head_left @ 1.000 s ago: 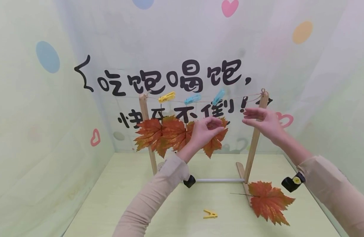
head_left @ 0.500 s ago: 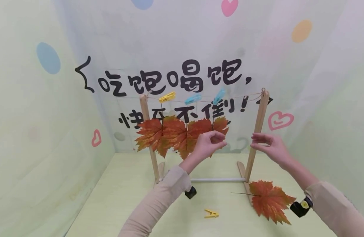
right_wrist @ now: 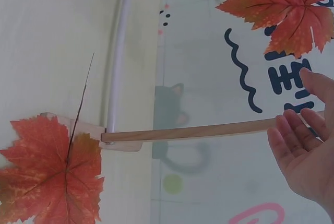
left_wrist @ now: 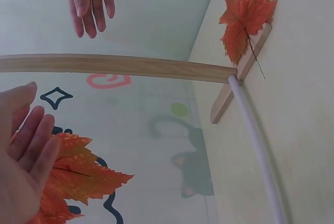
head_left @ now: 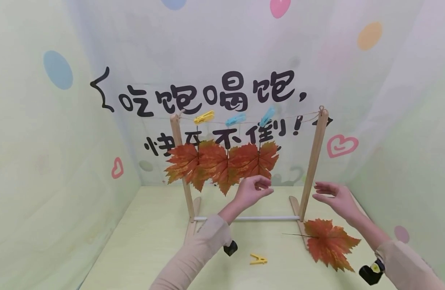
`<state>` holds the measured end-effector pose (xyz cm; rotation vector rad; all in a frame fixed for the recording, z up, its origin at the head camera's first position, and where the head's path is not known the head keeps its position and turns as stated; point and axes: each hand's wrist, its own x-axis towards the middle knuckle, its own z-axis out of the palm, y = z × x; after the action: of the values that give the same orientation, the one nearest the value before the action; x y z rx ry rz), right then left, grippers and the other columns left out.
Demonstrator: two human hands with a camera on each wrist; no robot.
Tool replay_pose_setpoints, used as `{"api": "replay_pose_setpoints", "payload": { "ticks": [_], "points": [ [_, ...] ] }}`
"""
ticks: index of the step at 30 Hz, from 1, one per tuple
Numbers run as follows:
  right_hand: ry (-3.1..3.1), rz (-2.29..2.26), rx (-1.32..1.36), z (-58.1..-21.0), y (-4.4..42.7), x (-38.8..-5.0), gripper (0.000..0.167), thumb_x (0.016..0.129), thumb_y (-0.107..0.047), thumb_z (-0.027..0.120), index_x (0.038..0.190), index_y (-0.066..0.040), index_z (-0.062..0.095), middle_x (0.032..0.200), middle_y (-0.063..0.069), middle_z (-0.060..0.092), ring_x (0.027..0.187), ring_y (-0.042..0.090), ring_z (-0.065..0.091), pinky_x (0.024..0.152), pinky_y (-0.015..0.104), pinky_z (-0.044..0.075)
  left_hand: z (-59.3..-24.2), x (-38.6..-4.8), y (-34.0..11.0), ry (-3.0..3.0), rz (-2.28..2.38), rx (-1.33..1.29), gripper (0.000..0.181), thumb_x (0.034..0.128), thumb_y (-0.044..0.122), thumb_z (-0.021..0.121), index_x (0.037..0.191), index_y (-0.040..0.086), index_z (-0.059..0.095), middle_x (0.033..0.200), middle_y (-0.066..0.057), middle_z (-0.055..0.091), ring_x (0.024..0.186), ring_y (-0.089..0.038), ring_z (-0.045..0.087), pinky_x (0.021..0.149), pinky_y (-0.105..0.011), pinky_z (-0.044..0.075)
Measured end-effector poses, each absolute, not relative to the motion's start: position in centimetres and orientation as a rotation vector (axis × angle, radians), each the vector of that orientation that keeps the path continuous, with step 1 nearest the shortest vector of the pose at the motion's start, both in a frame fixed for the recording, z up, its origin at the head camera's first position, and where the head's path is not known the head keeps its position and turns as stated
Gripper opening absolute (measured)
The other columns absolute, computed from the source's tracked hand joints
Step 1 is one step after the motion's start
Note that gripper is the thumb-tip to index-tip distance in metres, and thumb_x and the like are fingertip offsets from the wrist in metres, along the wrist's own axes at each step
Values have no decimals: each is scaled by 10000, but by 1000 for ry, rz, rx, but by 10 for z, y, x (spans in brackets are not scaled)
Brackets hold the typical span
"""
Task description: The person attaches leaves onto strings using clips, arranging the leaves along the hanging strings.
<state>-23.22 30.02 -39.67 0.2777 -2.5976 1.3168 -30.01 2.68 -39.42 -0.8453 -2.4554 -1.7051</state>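
Note:
Three autumn leaves hang by their stems from a string, under a yellow clothespin [head_left: 204, 117], a blue clothespin [head_left: 235, 119] and another blue clothespin [head_left: 267, 117]. My left hand [head_left: 252, 191] is in front of the lower part of the rightmost hanging leaf [head_left: 256, 159], its fingers loosely bent with nothing in them. To the right of the frame's right post, my right hand [head_left: 336, 200] hovers with relaxed fingers and holds nothing. Below it a loose leaf [head_left: 331, 245] lies on the table, partly over the stand's foot, its stem pointing left. A yellow clothespin [head_left: 258, 259] lies near the front.
The wooden frame has a left post [head_left: 182, 165], a right post [head_left: 314, 165] and a white crossbar [head_left: 266, 218] low between them. A printed cloth [head_left: 222, 48] with black lettering stands behind. The pale table [head_left: 135, 241] runs underneath.
Both hands have moved down from near the string, the right one also outward past the right post. The hanging leaves and the things on the table stay put.

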Motion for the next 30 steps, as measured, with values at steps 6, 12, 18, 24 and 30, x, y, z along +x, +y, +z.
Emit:
{"api": "replay_pose_setpoints", "payload": {
  "ticks": [6,12,18,24,30],
  "points": [
    [-2616,1324,225,-411,304,-228,504,867,-252,619,1242,56,485,1133,232,583,877,-96,527,736,137,471,-408,-300,32,-2479,-1720,-827,200,774,149,722,948,62,675,876,-23,677,741,-65,624,638,-180,510],
    [-2610,1369,178,-430,303,-224,515,857,-230,633,1244,70,477,1140,242,576,914,5,569,724,136,469,-426,-301,39,-2547,-1712,-789,203,775,162,722,948,67,674,902,-38,681,758,-68,634,641,-176,507],
    [-2589,1465,154,-444,300,-220,507,846,-186,646,1237,88,474,1139,256,569,997,301,575,709,166,495,-446,-301,49,-2618,-1660,-768,178,769,166,727,919,87,674,902,-45,680,746,-51,629,638,-167,493],
    [-2584,1525,126,-453,301,-217,504,843,-175,649,1237,86,476,1143,253,569,963,180,602,728,177,499,-469,-304,59,-2635,-1592,-773,178,760,178,736,900,86,676,818,15,666,713,-26,605,658,-156,476],
    [-2583,1580,112,-466,305,-207,487,844,-142,644,1231,100,474,1138,260,568,927,117,602,734,160,485,-491,-299,72,-2698,-1582,-766,184,767,198,730,909,96,672,834,21,660,731,-30,588,664,-171,470]
  ]
}}
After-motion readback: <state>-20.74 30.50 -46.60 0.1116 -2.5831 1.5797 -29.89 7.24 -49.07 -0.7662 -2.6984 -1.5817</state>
